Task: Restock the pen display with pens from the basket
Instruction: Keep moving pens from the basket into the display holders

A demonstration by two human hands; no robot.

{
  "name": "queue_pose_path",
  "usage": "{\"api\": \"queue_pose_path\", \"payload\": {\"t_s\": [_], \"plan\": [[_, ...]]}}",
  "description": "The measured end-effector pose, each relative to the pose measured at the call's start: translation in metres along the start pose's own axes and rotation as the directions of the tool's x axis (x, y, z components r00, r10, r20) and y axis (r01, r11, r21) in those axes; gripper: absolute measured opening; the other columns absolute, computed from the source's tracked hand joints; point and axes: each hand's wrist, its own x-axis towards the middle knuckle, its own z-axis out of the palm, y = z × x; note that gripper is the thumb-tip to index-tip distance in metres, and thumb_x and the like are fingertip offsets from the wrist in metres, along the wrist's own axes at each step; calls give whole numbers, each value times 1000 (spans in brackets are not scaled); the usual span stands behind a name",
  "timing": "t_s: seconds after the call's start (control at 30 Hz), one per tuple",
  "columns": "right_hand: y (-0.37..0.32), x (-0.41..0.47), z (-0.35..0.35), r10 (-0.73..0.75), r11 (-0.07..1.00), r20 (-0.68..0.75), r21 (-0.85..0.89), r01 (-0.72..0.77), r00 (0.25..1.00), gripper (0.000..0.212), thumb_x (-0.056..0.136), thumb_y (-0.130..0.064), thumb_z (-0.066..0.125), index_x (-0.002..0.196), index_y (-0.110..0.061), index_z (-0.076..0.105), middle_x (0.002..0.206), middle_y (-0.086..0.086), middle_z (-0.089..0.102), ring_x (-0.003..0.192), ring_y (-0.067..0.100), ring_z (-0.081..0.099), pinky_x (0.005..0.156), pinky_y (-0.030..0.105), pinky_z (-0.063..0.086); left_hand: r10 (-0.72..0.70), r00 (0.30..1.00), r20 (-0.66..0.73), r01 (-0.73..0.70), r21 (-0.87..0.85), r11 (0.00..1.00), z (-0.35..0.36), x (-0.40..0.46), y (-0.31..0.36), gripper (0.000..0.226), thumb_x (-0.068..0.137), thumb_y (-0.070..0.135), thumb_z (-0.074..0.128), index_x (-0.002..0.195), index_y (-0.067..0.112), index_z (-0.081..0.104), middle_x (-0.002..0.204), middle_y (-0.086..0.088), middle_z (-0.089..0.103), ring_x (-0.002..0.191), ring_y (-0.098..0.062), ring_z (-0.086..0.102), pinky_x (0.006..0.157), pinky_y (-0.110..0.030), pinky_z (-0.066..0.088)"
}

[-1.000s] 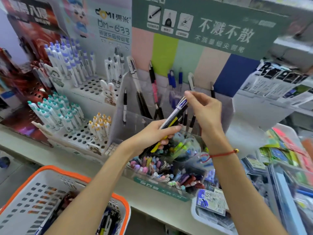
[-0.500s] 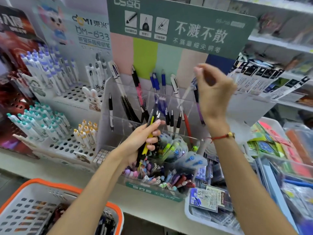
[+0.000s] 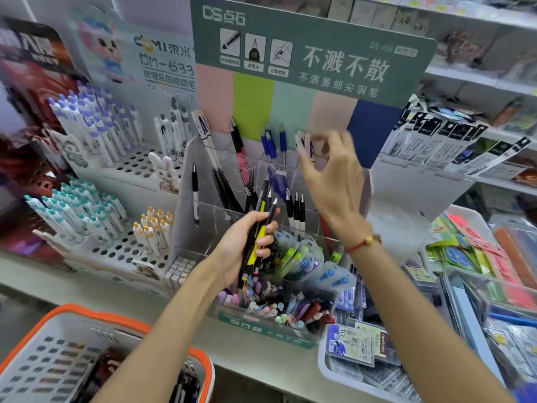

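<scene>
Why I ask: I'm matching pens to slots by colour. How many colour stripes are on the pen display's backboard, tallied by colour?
Pink stripe: 1
Lime green stripe: 1
Mint stripe: 1
Beige stripe: 1
Navy stripe: 1
Total: 5

Right hand (image 3: 331, 181): one second ago it pinched the upper end of a white-and-blue pen out of the bundle of pens (image 3: 258, 231) in the left hand; half a second ago it had lifted clear toward the far tier of the pen display (image 3: 203, 175). Now it sits blurred at that far tier's right-hand slot, fingers curled loosely above a white pen (image 3: 300, 141) standing there; grip or release cannot be told. Bundle now lacks that pen. Left hand (image 3: 241, 251) has turned the bundle more upright.
</scene>
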Motion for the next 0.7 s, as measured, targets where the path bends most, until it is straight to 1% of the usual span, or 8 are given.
{"api": "queue_pose_path", "payload": {"t_s": [0.03, 0.1, 0.2, 0.27, 0.4, 0.47, 0.57, 0.7], "plan": [[-3, -13, -2, 59, 996, 112, 57, -66, 992, 29, 91, -44, 63, 102, -18, 64, 93, -5, 60, 76, 9, 55, 61, 20, 42, 17, 1000, -6, -16, 54, 998, 0, 0, -2, 12, 102, 16, 38, 105, 9, 46, 65, 3, 44, 42, -3, 34, 35, -13, 25], [-5, -35, -1, 196, 966, 404, 75, -246, 893, 33, 86, -53, 64, 96, -21, 65, 82, -9, 61, 73, 6, 56, 63, 23, 43, 57, 998, -13, -55, 153, 987, 0, -2, -5, 9, 102, 17, 44, 104, 12, 50, 71, 3, 48, 48, -4, 40, 38, -14, 31], [2, -52, 2, 310, 885, 579, 114, -451, 754, 35, 82, -51, 70, 95, -18, 67, 75, -5, 63, 64, 6, 54, 60, 22, 39, 103, 994, -27, -91, 283, 955, 1, -5, -10, 12, 102, 18, 46, 105, 12, 55, 76, 5, 53, 54, -4, 45, 43, -14, 35], [5, -57, 1, 341, 820, 585, 198, -537, 736, 32, 82, -44, 73, 94, -14, 71, 74, 0, 66, 59, 6, 53, 57, 21, 39, 112, 992, -54, -88, 326, 941, 3, -8, -11, 15, 102, 19, 47, 108, 11, 58, 79, 6, 58, 57, -3, 49, 44, -14, 37], [9, -64, -3, 385, 764, 456, 329, -554, 802, 16, 83, -35, 75, 78, -19, 74, 71, -2, 69, 63, 5, 58, 60, 23, 44, 73, 988, -140, -24, 320, 947, 4, -16, -10, 23, 101, 24, 50, 109, 10, 66, 81, 9, 72, 62, -1, 63, 45, -14, 42], [11, -66, -4, 384, 770, 452, 325, -549, 805, 15, 84, -36, 74, 80, -22, 73, 75, -4, 69, 63, 3, 57, 61, 22, 43, 55, 994, -99, -25, 281, 959, 7, -18, -10, 20, 102, 21, 47, 102, 6, 61, 71, 7, 65, 50, -2, 54, 37, -13, 34], [9, -71, 0, 403, 734, 523, 306, -607, 751, 27, 83, -45, 72, 92, -20, 71, 83, -1, 71, 61, 5, 55, 58, 23, 41, 82, 993, -81, -52, 318, 947, 12, -16, -16, 19, 103, 18, 45, 92, 7, 55, 63, 7, 57, 45, -2, 45, 35, -14, 29], [10, -79, -4, 452, 655, 545, 336, -677, 707, 21, 87, -40, 69, 88, -19, 71, 53, -11, 59, 48, 5, 46, 50, 20, 38, 151, 983, -101, -93, 436, 895, 12, -17, -26, 23, 102, 23, 47, 90, 10, 61, 70, -2, 60, 51, -9, 50, 38, -16, 35]]}}
